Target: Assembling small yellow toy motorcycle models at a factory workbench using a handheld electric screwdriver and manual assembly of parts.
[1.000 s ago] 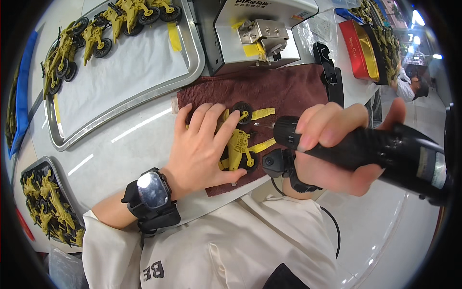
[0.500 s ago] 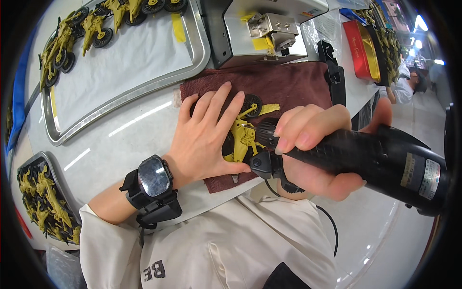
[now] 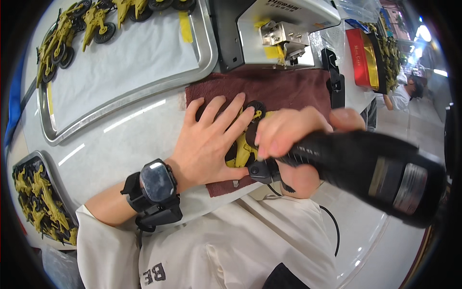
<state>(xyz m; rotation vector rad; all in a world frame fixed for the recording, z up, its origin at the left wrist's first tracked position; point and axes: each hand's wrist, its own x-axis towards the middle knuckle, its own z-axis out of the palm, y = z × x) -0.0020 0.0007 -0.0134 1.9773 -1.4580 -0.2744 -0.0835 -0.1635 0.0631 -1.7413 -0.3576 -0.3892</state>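
While the counter carries a long steel tray of finished yellow toys, I work on the maroon towel. My right hand is clamped round a black driver, its tip at the toy. My left hand lies flat, fingers spread, pinning that toy. Judgement: fastening step under way; next calls for steady downward pressure, toy kept still. A red and gold box stands far right.

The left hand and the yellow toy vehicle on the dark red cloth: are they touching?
Touching. The head view shows the left hand lying flat on the yellow toy vehicle, its fingers spread over the toy and one black wheel, pressing it onto the dark red cloth.
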